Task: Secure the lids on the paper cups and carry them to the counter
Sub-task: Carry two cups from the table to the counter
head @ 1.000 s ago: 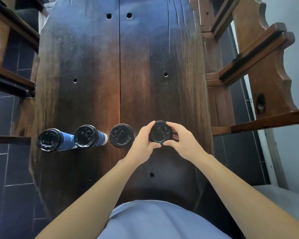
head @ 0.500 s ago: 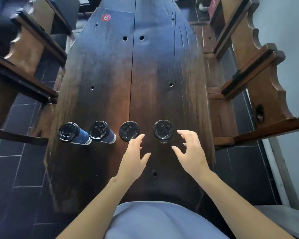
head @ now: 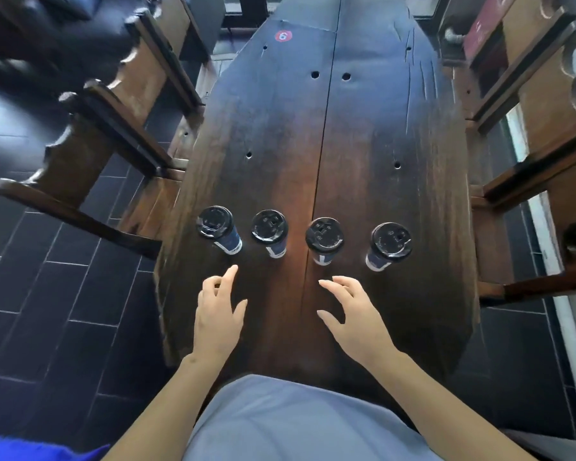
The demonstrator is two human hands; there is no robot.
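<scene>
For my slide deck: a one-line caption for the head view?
Four lidded paper cups in a row on a dark wooden table, left hand and right hand open, near them.

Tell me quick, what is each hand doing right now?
Left hand: open, holding nothing, just short of the cups.
Right hand: open, fingers spread, holding nothing, above the table.

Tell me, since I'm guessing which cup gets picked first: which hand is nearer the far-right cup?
Right. The right hand hovers just below-left of the far-right cup; the left hand sits beyond it, under the leftmost cups.
</scene>
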